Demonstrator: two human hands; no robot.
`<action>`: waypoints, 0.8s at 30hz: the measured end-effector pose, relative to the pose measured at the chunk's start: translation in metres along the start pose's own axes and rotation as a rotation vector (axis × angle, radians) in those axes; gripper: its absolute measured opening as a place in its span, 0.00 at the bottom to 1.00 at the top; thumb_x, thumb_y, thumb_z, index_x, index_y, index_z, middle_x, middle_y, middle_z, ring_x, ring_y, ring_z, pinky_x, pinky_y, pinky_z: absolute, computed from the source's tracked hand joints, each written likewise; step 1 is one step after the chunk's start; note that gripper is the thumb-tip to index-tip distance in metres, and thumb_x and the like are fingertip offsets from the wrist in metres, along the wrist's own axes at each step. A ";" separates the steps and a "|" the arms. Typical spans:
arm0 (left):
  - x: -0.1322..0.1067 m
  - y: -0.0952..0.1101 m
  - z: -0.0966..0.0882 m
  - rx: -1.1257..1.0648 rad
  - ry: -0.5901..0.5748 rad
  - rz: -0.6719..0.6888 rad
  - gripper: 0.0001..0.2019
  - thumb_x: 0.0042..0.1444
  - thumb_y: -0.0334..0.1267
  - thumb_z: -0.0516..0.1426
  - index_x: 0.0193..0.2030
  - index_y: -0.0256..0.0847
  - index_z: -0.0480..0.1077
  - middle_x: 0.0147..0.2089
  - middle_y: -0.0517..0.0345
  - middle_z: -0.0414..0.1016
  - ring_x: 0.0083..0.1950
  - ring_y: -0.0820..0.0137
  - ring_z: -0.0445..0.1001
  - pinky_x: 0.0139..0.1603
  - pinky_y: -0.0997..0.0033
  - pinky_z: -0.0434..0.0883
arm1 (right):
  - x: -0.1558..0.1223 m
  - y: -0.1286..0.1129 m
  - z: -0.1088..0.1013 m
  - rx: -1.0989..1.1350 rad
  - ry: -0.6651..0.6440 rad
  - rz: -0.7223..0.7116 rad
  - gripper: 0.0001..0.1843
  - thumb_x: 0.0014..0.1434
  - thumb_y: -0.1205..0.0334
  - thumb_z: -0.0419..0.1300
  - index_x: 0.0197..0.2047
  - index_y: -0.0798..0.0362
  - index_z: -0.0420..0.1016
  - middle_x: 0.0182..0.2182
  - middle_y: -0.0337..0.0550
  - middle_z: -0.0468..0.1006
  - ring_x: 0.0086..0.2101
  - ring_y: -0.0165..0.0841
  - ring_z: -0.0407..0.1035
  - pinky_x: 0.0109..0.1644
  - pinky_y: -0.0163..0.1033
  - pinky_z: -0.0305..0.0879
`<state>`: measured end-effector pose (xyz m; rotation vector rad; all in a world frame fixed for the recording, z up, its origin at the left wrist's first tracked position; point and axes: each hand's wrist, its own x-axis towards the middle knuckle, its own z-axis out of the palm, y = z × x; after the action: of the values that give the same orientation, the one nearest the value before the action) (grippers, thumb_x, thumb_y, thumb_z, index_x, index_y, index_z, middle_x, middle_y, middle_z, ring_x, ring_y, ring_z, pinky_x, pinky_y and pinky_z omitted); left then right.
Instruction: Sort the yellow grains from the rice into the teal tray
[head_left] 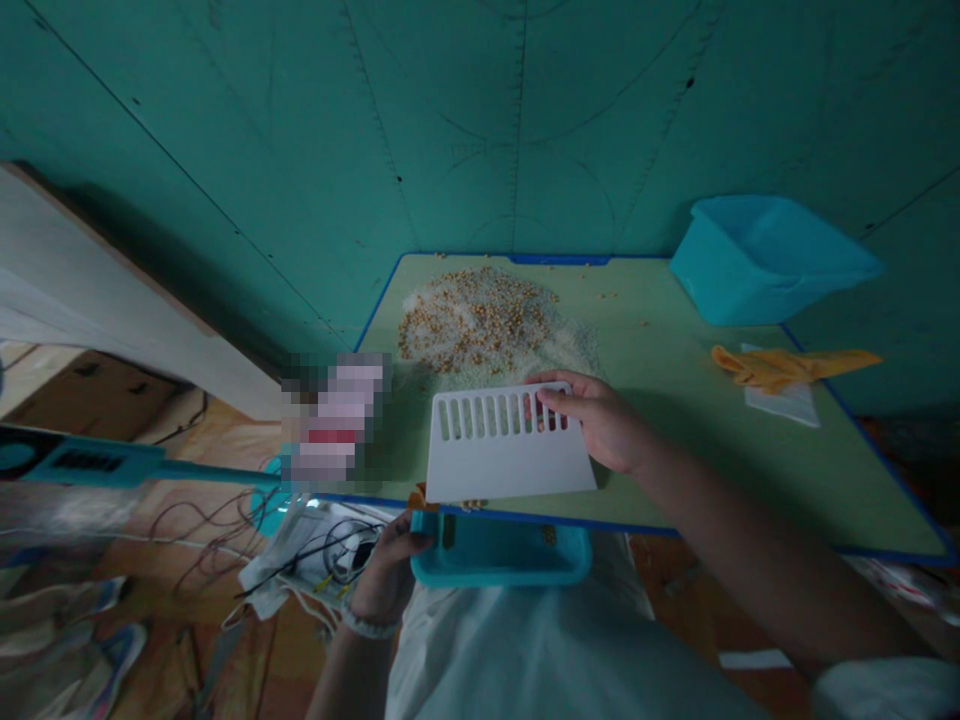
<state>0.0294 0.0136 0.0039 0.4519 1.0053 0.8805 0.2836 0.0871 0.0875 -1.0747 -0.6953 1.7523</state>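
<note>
A: How is the right hand placed?

B: It is closed around the upper right corner of a white slotted board, thumb in front, other fingers mostly behind. The board leans over the near edge of the tabletop, its row of slots along the top; whether its lower edge touches the surface, I cannot tell.

A: And the left hand?

B: It grips the left end of a shallow blue tub, held just below that near edge, under the board.

A: What lies beyond the hands?

B: A few loose beans sit at the near edge. Behind the board spreads a pile of golden beans and pale grains. To the left is a pink object, blurred out. On the right, an orange cloth lies partly over a white sheet, and behind it, near the far right corner, stands a deeper blue bin, against a green wall
</note>
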 end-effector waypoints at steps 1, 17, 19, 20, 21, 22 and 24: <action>0.000 0.000 0.000 0.000 0.001 -0.004 0.08 0.32 0.28 0.61 0.24 0.37 0.77 0.22 0.58 0.78 0.25 0.68 0.73 0.30 0.70 0.69 | 0.000 0.000 0.000 0.005 0.003 0.000 0.15 0.39 0.61 0.68 0.32 0.53 0.74 0.23 0.37 0.77 0.23 0.27 0.69 0.29 0.34 0.63; -0.001 -0.004 0.002 -0.008 0.000 0.010 0.07 0.33 0.27 0.60 0.23 0.37 0.75 0.21 0.60 0.76 0.24 0.69 0.71 0.29 0.71 0.67 | -0.008 -0.014 -0.002 0.010 0.064 -0.147 0.15 0.37 0.61 0.69 0.32 0.50 0.75 0.24 0.37 0.77 0.24 0.29 0.69 0.31 0.37 0.64; -0.002 -0.005 0.003 -0.001 -0.013 0.007 0.05 0.33 0.28 0.60 0.22 0.37 0.74 0.20 0.60 0.75 0.23 0.70 0.70 0.28 0.71 0.66 | -0.019 -0.020 -0.004 -0.033 0.149 -0.247 0.16 0.36 0.62 0.70 0.32 0.47 0.76 0.24 0.37 0.76 0.25 0.30 0.69 0.31 0.39 0.64; -0.003 -0.006 0.002 -0.001 -0.018 0.003 0.05 0.34 0.28 0.60 0.22 0.37 0.74 0.20 0.60 0.75 0.23 0.70 0.70 0.28 0.71 0.66 | -0.028 -0.022 -0.005 -0.085 0.183 -0.292 0.15 0.36 0.61 0.70 0.31 0.46 0.76 0.25 0.37 0.76 0.25 0.31 0.69 0.32 0.40 0.64; -0.004 -0.006 0.002 -0.002 -0.023 -0.001 0.05 0.34 0.28 0.60 0.22 0.37 0.74 0.20 0.60 0.75 0.23 0.70 0.70 0.28 0.71 0.67 | -0.039 -0.022 -0.006 -0.157 0.197 -0.347 0.13 0.37 0.60 0.70 0.31 0.44 0.76 0.26 0.37 0.76 0.26 0.32 0.69 0.32 0.40 0.64; -0.004 -0.007 0.001 -0.003 -0.027 -0.005 0.05 0.34 0.28 0.60 0.23 0.37 0.74 0.21 0.60 0.75 0.23 0.69 0.70 0.28 0.71 0.67 | -0.052 -0.021 -0.007 -0.252 0.205 -0.434 0.11 0.40 0.59 0.69 0.30 0.42 0.77 0.27 0.37 0.76 0.27 0.32 0.68 0.32 0.40 0.64; -0.005 -0.007 0.000 -0.013 -0.027 0.007 0.07 0.33 0.28 0.59 0.23 0.38 0.75 0.20 0.60 0.76 0.23 0.69 0.70 0.27 0.70 0.66 | -0.080 -0.013 -0.010 -0.529 0.090 -0.559 0.09 0.46 0.61 0.66 0.33 0.40 0.78 0.30 0.41 0.76 0.31 0.36 0.69 0.35 0.43 0.64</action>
<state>0.0312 0.0052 0.0019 0.4555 0.9733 0.8848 0.3124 0.0187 0.1221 -1.1477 -1.3042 1.0553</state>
